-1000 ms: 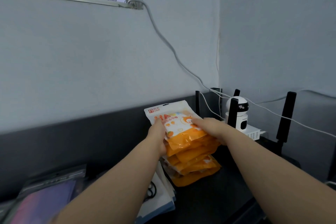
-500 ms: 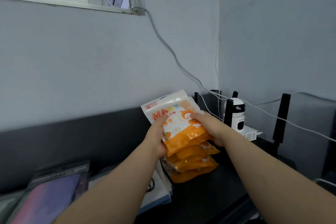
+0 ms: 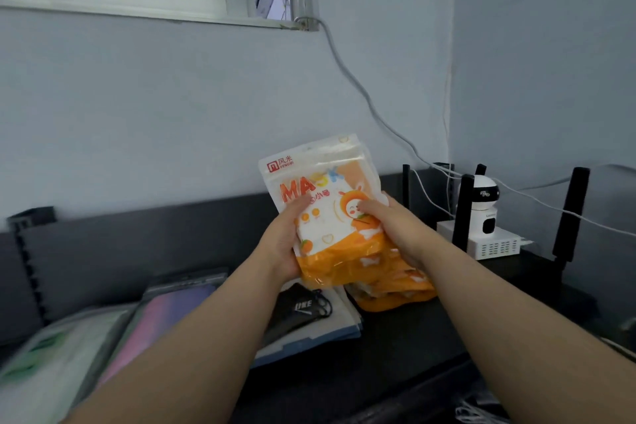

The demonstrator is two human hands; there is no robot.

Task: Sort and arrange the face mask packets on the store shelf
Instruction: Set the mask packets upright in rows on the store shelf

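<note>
Both hands are holding an orange mask packet up above the shelf. The left hand and right hand are curling around its sides. More orange packets are lying just below. Next, I think it is needing a neat spot.

Glossy plastic mask packet; matt dark shelf.
</note>
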